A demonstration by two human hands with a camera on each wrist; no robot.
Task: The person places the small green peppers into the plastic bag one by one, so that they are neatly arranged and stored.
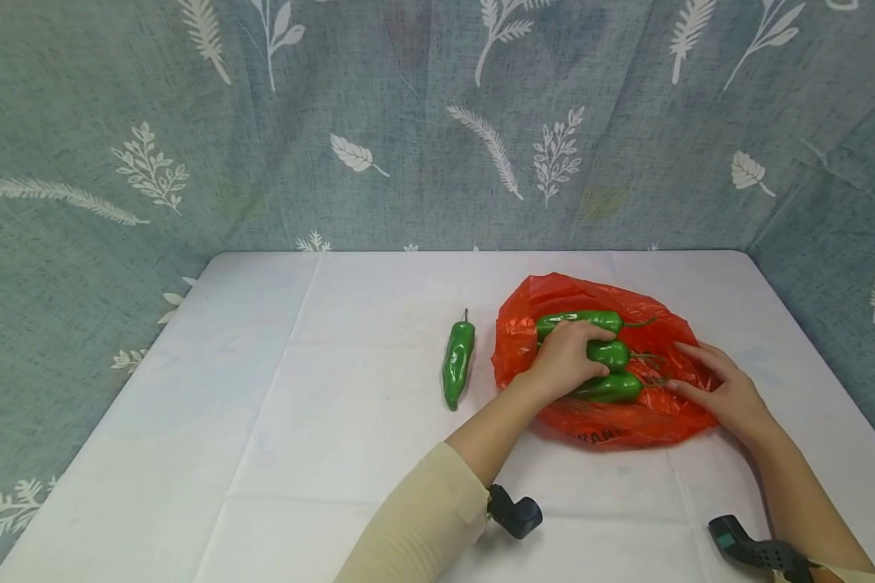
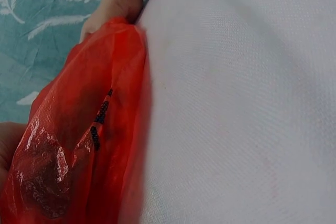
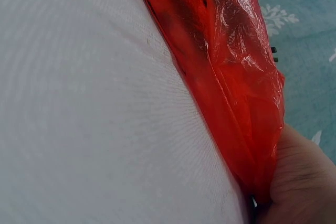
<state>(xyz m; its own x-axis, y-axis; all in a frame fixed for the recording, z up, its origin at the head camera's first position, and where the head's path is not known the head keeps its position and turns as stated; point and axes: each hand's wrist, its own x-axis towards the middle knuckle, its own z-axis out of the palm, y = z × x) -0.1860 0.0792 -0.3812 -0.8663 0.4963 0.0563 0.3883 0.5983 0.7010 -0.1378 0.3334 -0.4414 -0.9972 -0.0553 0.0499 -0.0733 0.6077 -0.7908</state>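
Note:
Three glossy green peppers (image 1: pixel 579 320) lie side by side in a red plastic bag (image 1: pixel 612 433), stems to the right. My left hand (image 1: pixel 567 356) reaches in over the bag's left side and grips the middle pepper (image 1: pixel 608 355), thumb and fingers on either side of it. At the bag's right edge rests my right hand (image 1: pixel 725 393), its thumb and fingers spread over the plastic near the stems. Both wrist views show mostly the bag's outside (image 2: pixel 100 103), with part of the right hand (image 3: pixel 304 177) against it; the peppers are hidden there.
Another green pepper (image 1: pixel 458 364) lies on the white tablecloth (image 1: pixel 364 389), left of the bag, stem pointing away. A leaf-patterned blue-green curtain (image 1: pixel 423 202) hangs behind the table and along both sides. Black cameras (image 1: pixel 516 514) are strapped to the wrists.

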